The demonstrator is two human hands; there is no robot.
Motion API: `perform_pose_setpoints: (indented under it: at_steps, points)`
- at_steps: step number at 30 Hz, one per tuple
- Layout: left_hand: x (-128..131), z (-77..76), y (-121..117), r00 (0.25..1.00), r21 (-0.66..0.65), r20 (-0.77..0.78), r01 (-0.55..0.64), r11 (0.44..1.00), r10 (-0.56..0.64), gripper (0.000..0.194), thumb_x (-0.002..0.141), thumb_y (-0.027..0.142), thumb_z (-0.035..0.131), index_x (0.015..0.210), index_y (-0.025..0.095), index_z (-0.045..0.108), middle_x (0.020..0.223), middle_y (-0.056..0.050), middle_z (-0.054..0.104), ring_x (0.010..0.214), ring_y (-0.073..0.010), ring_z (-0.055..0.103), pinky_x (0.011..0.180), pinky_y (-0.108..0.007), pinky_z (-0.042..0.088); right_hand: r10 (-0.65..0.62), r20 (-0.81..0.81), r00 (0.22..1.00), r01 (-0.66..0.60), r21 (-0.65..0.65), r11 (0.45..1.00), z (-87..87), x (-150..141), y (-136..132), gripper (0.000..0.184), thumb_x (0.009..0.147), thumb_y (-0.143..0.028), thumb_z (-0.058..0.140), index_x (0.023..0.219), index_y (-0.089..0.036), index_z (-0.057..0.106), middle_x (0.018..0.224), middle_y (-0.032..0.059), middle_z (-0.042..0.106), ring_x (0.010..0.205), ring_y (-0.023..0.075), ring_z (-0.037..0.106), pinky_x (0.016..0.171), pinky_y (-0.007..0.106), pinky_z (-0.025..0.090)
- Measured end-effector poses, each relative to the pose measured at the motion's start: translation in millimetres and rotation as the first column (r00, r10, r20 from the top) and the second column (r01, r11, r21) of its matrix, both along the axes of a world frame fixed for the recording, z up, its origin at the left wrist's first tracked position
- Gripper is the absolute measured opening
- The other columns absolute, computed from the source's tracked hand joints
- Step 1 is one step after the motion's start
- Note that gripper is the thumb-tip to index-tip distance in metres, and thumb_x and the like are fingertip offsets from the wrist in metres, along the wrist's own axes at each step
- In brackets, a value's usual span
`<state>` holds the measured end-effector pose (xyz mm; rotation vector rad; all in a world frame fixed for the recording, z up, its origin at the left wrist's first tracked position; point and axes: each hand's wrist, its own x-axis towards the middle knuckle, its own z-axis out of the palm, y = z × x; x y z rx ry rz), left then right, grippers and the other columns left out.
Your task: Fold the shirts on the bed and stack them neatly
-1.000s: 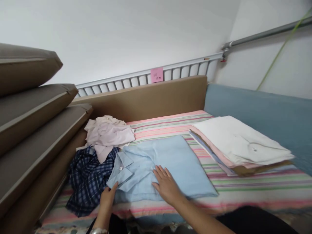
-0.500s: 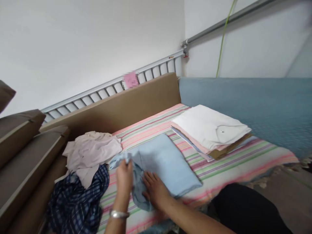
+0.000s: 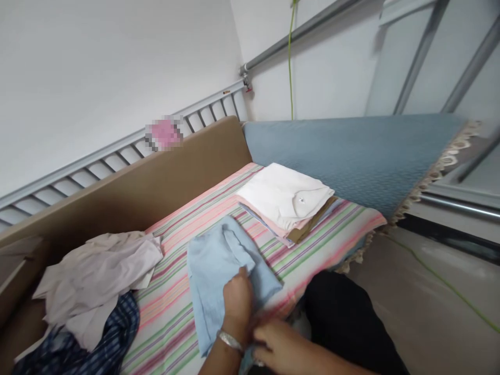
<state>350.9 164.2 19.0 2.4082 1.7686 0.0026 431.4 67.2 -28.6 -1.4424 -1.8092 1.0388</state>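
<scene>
A light blue shirt [image 3: 213, 271] lies folded in half on the striped bedsheet [image 3: 167, 317], its collar half laid over the rest. My left hand [image 3: 237, 299], with a bracelet at the wrist, is closed on the folded-over collar edge of the shirt. My right hand [image 3: 275, 348] is low at the near edge, fingers curled at the shirt's lower hem; what it grips is partly hidden behind my left wrist.
A stack of folded clothes [image 3: 287, 200] topped by a white shirt sits at the right on the sheet. A crumpled pale pink garment [image 3: 97, 276] and a navy checked shirt [image 3: 86, 349] lie at the left. Brown headboard [image 3: 128, 192] behind, blue cover [image 3: 351, 151] at right.
My left hand has carried the collar half of the blue shirt over onto the other half. My right hand slid back to the near hem. The view swung to the right.
</scene>
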Motion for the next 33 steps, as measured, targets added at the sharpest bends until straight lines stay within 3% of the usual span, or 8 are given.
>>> perform_pose_setpoints:
  at_steps: [2,5,7,11,14,19,23,33]
  points:
    - [-3.9,5.1,-1.2,1.0,0.041,0.028,-0.012,0.999,0.01,0.033,0.09,0.021,0.034,0.114,0.016,0.055,0.079,-0.012,0.07,0.071,-0.0186,0.067,0.06,-0.024,0.042,-0.173,-0.184,0.968,0.141,-0.177,0.974,9.8,26.4,9.6,0.018,0.079,-0.026,0.048,0.077,-0.019,0.064,0.071,0.0013,0.067,0.065,0.0146,0.063,0.06,0.024,0.048]
    - [-3.7,5.4,-6.0,0.997,0.065,0.067,-0.041,0.997,0.037,0.034,0.091,0.026,0.034,0.116,0.016,0.055,0.08,-0.012,0.07,0.072,-0.0199,0.067,0.06,-0.025,0.042,-0.479,-0.396,0.783,0.296,-0.44,0.848,28.6,53.2,40.9,0.03,0.087,-0.038,0.038,0.098,-0.018,0.058,0.086,0.0058,0.066,0.065,0.0144,0.065,0.051,0.024,0.05]
    - [0.0,2.8,-10.7,0.994,0.048,0.107,-0.036,0.998,0.031,0.034,0.091,0.027,0.034,0.117,0.018,0.054,0.083,-0.012,0.071,0.074,-0.0202,0.067,0.061,-0.026,0.042,-0.527,-0.406,0.747,0.318,-0.477,0.819,39.7,58.7,64.9,0.039,0.088,-0.045,0.035,0.11,-0.018,0.052,0.092,0.0089,0.065,0.067,0.016,0.066,0.052,0.027,0.052]
    - [-3.9,2.6,-15.7,0.943,-0.007,0.319,0.099,0.995,-0.091,0.037,0.089,0.038,0.04,0.118,0.02,0.054,0.098,-0.01,0.07,0.087,-0.0199,0.066,0.074,-0.027,0.046,-0.452,-0.115,0.884,0.417,-0.241,0.876,50.6,51.2,101.3,0.045,0.077,-0.026,0.057,0.12,-0.015,0.052,0.102,0.0117,0.066,0.087,0.0214,0.065,0.072,0.033,0.053]
    - [-33.6,3.0,-9.1,0.899,0.127,0.409,0.117,0.985,-0.16,0.039,0.09,0.039,0.035,0.114,0.018,0.058,0.108,-0.01,0.066,0.1,-0.0191,0.06,0.09,-0.03,0.044,-0.41,-0.038,0.911,0.401,-0.146,0.904,48.9,46.7,108.9,0.056,0.069,-0.01,0.056,0.124,-0.017,0.052,0.115,0.0098,0.063,0.097,0.0215,0.062,0.083,0.031,0.048]
    - [-92.4,-28.9,-0.1,0.983,0.343,0.158,0.036,0.939,-0.096,0.044,0.089,0.037,0.04,0.126,0.017,0.051,0.133,-0.013,0.05,0.126,-0.0282,0.04,0.104,-0.046,0.033,-0.386,0.172,0.906,0.39,0.013,0.921,34.4,49.9,96.3,0.055,0.076,-0.013,0.05,0.13,-0.024,0.048,0.111,0.0073,0.066,0.099,0.023,0.061,0.085,0.033,0.044]
    - [-98.5,-56.8,-4.0,0.999,0.357,0.02,0.023,0.934,-0.032,0.046,0.089,0.037,0.04,0.132,0.023,0.045,0.143,-0.012,0.039,0.134,-0.0325,0.027,0.105,-0.053,0.028,-0.395,0.245,0.886,0.402,0.02,0.915,29.7,50.3,92.2,0.052,0.078,-0.013,0.049,0.129,-0.021,0.049,0.113,0.0069,0.066,0.1,0.0209,0.061,0.084,0.029,0.044]
    - [-87.6,-62.0,0.6,0.999,0.395,-0.014,0.043,0.918,-0.04,0.047,0.088,0.039,0.041,0.134,0.028,0.043,0.144,-0.014,0.035,0.134,-0.0355,0.027,0.103,-0.056,0.029,-0.37,0.321,0.872,0.362,0.085,0.928,46.0,64.4,141.6,0.044,0.082,-0.024,0.05,0.125,-0.016,0.052,0.098,0.0069,0.07,0.093,0.0191,0.063,0.08,0.027,0.043]
